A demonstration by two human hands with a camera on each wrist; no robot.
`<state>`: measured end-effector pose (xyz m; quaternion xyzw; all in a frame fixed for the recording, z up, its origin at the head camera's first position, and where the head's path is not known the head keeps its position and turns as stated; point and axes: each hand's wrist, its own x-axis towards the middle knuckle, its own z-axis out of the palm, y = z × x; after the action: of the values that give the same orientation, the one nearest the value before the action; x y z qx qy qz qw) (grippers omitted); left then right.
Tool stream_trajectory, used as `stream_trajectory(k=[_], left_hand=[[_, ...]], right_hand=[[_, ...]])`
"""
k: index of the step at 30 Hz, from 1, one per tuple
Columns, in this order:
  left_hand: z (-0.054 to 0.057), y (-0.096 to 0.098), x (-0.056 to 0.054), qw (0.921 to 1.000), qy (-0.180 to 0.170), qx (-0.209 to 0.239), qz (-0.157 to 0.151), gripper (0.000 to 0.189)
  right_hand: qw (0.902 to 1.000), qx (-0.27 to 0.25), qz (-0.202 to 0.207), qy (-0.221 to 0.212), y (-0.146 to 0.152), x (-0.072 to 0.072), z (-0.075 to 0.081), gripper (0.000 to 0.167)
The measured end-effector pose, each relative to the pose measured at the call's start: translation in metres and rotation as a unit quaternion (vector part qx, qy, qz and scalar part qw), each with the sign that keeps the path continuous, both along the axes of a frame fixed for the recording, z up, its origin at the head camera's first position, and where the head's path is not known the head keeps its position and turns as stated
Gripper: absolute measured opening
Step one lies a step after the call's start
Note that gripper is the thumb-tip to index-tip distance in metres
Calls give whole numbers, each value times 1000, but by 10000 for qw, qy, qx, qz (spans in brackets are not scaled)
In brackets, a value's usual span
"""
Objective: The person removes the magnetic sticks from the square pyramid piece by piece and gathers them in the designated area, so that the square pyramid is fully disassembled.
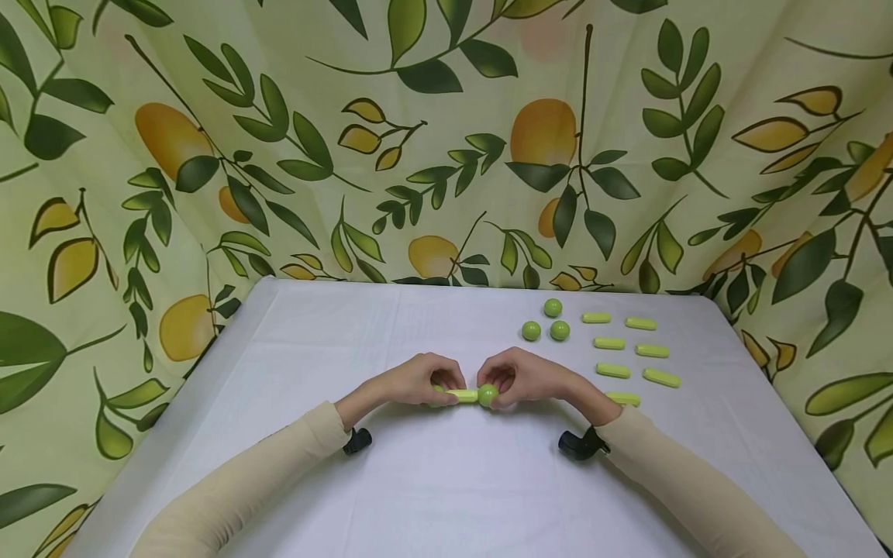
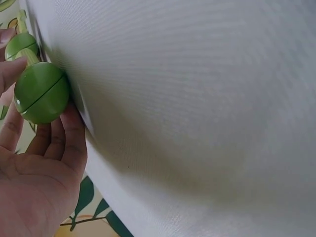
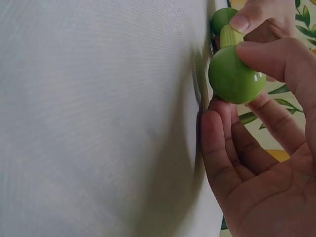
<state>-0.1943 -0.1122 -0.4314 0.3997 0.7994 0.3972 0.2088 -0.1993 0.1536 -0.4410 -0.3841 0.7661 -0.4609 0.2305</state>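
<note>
At the middle of the table, a pale yellow-green ribbed stick [image 1: 463, 396] lies between two glossy green balls, one at each end. My left hand [image 1: 425, 380] holds the left ball [image 2: 43, 94], thumb up near the stick's end and fingers around its underside; a seam runs around this ball. My right hand [image 1: 533, 376] pinches the right ball [image 1: 487, 395] with the thumb on top, close to where the stick meets it. Both hands face each other just over the white cloth. In the head view the left ball is mostly hidden behind the left fingers.
Three loose green balls [image 1: 553, 308] sit at the back, right of centre. Several pale green sticks [image 1: 613, 370] lie in two columns beside them, the nearest one close to the right wrist. A white cloth [image 1: 446, 488] covers the table, and a leaf-patterned curtain [image 1: 432, 170] stands behind it.
</note>
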Motion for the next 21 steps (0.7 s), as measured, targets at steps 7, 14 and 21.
stream_trajectory(k=[7, 14, 21], left_hand=[[-1, 0, -2, 9999, -102, -39, 53, 12], [-2, -1, -3, 9999, -159, 9, 62, 12], [2, -6, -2, 9999, -47, -125, 99, 12]], right_hand=[[9998, -13, -165, 116, -1, -1, -1, 26], [9994, -54, -331, 106, -2, -2, -2, 27], [9968, 194, -709, 320, 14, -4, 6, 29]])
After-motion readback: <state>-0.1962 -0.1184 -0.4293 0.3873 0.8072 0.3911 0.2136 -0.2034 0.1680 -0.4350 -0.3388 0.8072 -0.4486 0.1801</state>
